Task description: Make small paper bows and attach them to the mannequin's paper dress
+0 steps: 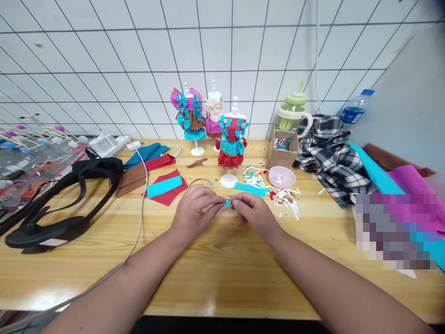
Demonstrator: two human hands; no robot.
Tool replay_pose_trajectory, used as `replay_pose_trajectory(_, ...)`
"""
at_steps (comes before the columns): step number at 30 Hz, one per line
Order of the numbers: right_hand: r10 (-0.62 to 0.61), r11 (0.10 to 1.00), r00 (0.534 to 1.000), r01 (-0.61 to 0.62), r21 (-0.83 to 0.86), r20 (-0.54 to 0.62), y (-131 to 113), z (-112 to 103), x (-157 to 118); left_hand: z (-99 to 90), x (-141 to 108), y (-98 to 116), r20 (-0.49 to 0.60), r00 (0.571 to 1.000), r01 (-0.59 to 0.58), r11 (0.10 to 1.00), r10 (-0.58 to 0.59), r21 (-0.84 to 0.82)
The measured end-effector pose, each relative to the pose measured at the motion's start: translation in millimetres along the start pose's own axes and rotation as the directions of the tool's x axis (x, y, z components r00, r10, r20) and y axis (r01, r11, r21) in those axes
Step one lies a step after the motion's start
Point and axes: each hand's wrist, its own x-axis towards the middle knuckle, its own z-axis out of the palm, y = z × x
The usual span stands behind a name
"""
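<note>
Between my fingertips is a small blue piece of crepe paper (227, 203). My left hand (196, 208) pinches it from the left, and my right hand (253, 209) pinches at its right side. Just beyond my hands stands a small dress form (232, 144) in a red and blue paper dress with blue bows. A blue paper strip (251, 189) lies behind my right hand. Behind my left hand is a thin wire ring (200, 181), partly hidden by that hand. Another blue strip (164, 187) rests on red paper (179, 184) to the left.
Two more dressed forms (189, 113) stand against the tiled wall. White and coloured scraps (287, 197) lie around a pink bowl (282, 177) and a cardboard box (283, 150). At left are a black headset strap (100, 208) and a white cable (141, 222); plaid cloth (323, 153) is at right.
</note>
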Motion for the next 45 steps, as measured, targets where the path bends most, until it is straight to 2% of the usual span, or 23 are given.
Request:
replay_pose_trajectory(2, 0.11, 0.988, 0.991, -0.118, 0.1, 0.081, -1.3, 0.2, -0.2, -4.3, 0.0, -4.8, -0.01, 0.994, -0.112, 0.991, 0.113, 0.07)
replay_pose_trajectory(4, 0.161, 0.973, 0.979, -0.179, 0.146, 0.128, -1.8, 0.9, -0.8, -6.2, -0.2, -7.8, 0.002, 0.987, -0.157, 0.982, 0.158, 0.102)
replay_pose_trajectory(8, 0.143, 0.973, 0.985, -0.158, 0.168, 0.097, -0.2, 2.0, -1.3, -3.2, -1.4, -7.1, 0.01, 0.987, -0.162, 0.983, 0.162, 0.081)
replay_pose_trajectory(10, 0.12, 0.98, 0.991, -0.127, 0.153, 0.055, 0.9, 1.5, -0.6, -1.2, -1.9, -4.7, -0.008, 0.994, -0.107, 0.994, 0.107, 0.034)
replay_pose_trajectory(13, 0.02, 0.999, 0.999, -0.019, 0.045, -0.03, 2.5, -0.5, 1.2, -0.6, -1.1, -1.1, -0.001, 0.99, 0.141, 0.984, -0.142, -0.11)
replay_pose_trajectory(15, -0.083, 0.994, 0.995, 0.079, -0.071, -0.054, 3.7, -1.8, 1.9, -1.1, 0.6, 0.7, 0.13, 0.928, 0.372, 0.897, -0.351, -0.239)
replay_pose_trajectory(17, -0.169, 0.97, 0.984, 0.157, -0.185, -0.052, 5.0, -2.4, 1.9, -1.1, 2.6, 2.0, 0.32, 0.824, 0.558, 0.766, -0.467, -0.32)
replay_pose_trajectory(19, -0.219, 0.942, 0.975, 0.197, -0.272, -0.05, 6.0, -2.4, 1.4, -0.3, 3.8, 3.2, 0.458, 0.731, 0.671, 0.657, -0.506, -0.344)
replay_pose_trajectory(22, -0.251, 0.916, 0.967, 0.221, -0.334, -0.05, 6.7, -2.3, 0.8, 1.5, 3.7, 4.7, 0.501, 0.663, 0.744, 0.567, -0.556, -0.354)
replay_pose_trajectory(24, -0.248, 0.918, 0.968, 0.218, -0.33, -0.049, 6.6, -2.4, 0.8, 2.0, 3.0, 5.3, 0.484, 0.666, 0.741, 0.575, -0.568, -0.345)
replay_pose_trajectory(28, -0.156, 0.972, 0.988, 0.152, -0.182, -0.01, 5.6, -1.4, 1.0, 1.2, 2.7, 5.5, 0.434, 0.732, 0.67, 0.673, -0.525, -0.314)
replay_pose_trajectory(31, -0.04, 0.999, 0.999, 0.04, -0.025, 0.035, 5.0, 0.0, 1.4, 0.6, 3.7, 6.9, 0.425, 0.741, 0.657, 0.694, -0.52, -0.295)
replay_pose_trajectory(36, 0.052, 0.996, 0.999, -0.051, 0.071, -0.012, 4.0, -1.6, 4.0, 0.5, 5.3, 9.8, 0.457, 0.759, 0.617, 0.737, -0.464, -0.277)
replay_pose_trajectory(40, 0.053, 0.996, 0.998, -0.051, 0.067, -0.036, 4.5, -3.1, 5.3, 1.2, 5.0, 9.6, 0.465, 0.746, 0.644, 0.694, -0.477, -0.322)
replay_pose_trajectory(45, -0.02, 1.0, 1.0, 0.02, 0.012, -0.012, 7.7, -1.1, 4.6, 4.5, 4.1, 9.9, 0.449, 0.684, 0.725, 0.603, -0.575, -0.332)
